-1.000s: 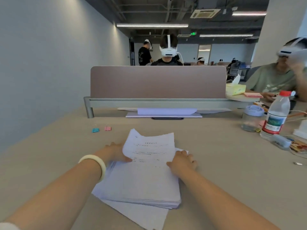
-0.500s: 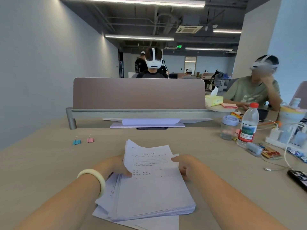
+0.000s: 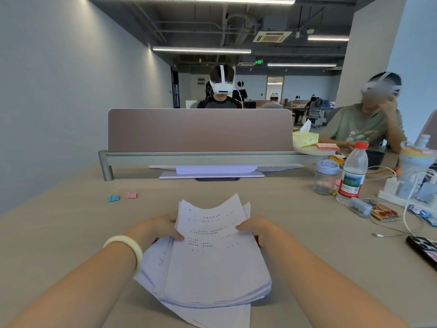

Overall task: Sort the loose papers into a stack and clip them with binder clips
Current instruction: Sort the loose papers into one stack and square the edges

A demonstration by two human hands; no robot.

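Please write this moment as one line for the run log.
phase: squaring papers | left hand: grip on stack | right hand: grip on stack | binder clips: untouched on desk

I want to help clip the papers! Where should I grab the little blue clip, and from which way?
Pinch the blue clip by its colored body, coming straight down from above. It seems to rest on the desk with its wire handles sticking up, and only the pink clip sits close on its right, so the top and left are free.

Bright, even light pours from the ceiling strip lights [image 3: 201,50], shadows stay soft on the table [image 3: 71,233], wide-angle bending warps the slightly soft edges.
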